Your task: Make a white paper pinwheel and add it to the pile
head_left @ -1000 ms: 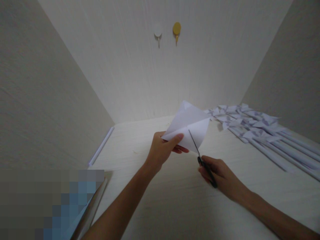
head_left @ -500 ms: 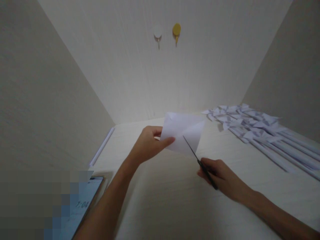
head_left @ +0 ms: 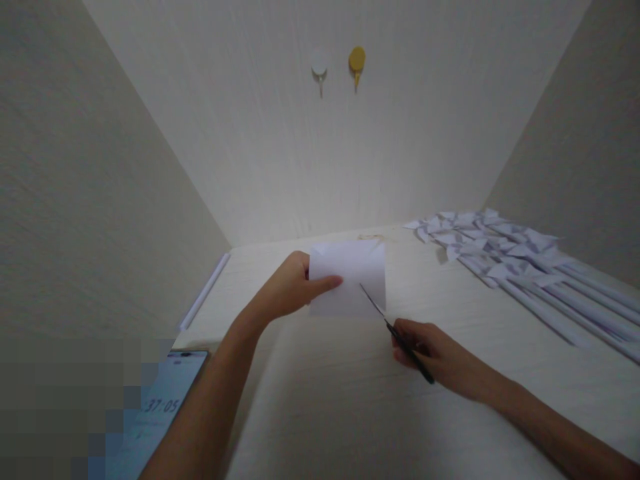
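Observation:
A square sheet of white paper (head_left: 357,263) is raised above the table, pinched at its left edge by my left hand (head_left: 295,283), thumb on top and fingers behind. Faint creases run near its upper corners. My right hand (head_left: 420,347) is closed round the dark handles of a pair of scissors (head_left: 407,347). Their thin blades point up and left, lying across the lower right part of the paper. Whether the blades are parted there is hard to make out.
Several white paper pinwheels (head_left: 520,267) on rolled paper sticks lie in a pile at the right. A single paper stick (head_left: 205,291) rests along the left wall. A lit phone (head_left: 165,400) is at the lower left. Two hooks, one white (head_left: 319,67) and one yellow (head_left: 357,60), are on the back wall.
The paper has turned, its edges now nearly level, and moved slightly left and down. The scissors have shifted a little left, their tip slightly lower. Both hands keep their hold.

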`<control>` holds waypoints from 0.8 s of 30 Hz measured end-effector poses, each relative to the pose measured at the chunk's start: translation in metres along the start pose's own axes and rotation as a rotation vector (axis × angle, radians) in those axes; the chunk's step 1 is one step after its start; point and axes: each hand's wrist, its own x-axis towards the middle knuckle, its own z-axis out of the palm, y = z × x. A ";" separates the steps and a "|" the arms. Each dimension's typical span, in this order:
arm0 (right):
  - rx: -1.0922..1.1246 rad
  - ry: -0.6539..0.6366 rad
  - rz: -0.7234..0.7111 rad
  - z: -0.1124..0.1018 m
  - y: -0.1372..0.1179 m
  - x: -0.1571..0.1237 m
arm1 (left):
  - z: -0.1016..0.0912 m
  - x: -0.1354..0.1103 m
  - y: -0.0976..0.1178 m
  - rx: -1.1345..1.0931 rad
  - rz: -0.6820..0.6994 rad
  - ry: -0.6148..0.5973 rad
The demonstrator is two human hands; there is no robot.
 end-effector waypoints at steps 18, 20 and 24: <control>0.055 0.085 -0.069 0.004 0.004 0.004 | 0.040 0.006 0.010 -0.548 -0.117 0.425; 0.039 0.084 -0.066 0.005 0.002 0.003 | 0.044 0.005 0.012 -0.576 -0.127 0.434; 0.024 0.093 -0.059 0.006 0.000 0.004 | 0.048 0.005 0.013 -0.612 -0.149 0.399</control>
